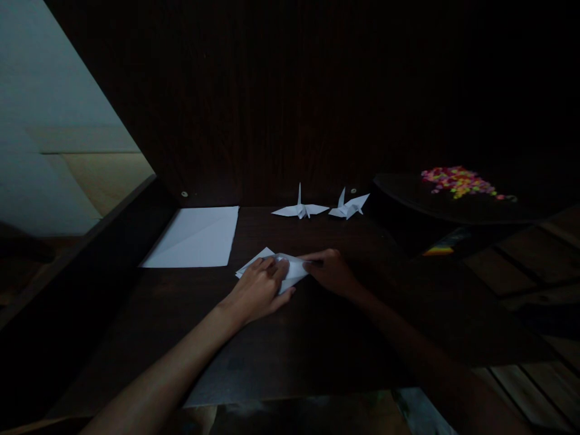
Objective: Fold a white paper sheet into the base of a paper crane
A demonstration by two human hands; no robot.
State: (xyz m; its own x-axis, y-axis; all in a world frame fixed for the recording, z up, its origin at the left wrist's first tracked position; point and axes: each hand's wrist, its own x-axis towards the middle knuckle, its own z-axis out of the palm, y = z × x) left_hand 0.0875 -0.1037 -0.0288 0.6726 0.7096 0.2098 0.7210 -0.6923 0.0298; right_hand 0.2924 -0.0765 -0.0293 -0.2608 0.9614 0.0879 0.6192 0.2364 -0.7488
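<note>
Centre frame, I've got the left hand (pixel 261 283) spread, fingers loosely apart, pressing the folded white paper (pixel 295 275) to the desk (pixel 254 350); the right hand (pixel 330 270) looks pinched on its right-hand point. I'd call this piece part-way — layered, flat, angular, no wings or neck out. Above it, the left origami crane (pixel 300 210) and right origami crane (pixel 348 209) look finished, crisp-edged. Left of centre, a white sheet (pixel 199 235) lies flat — unworked, apart from a faint diagonal.
</note>
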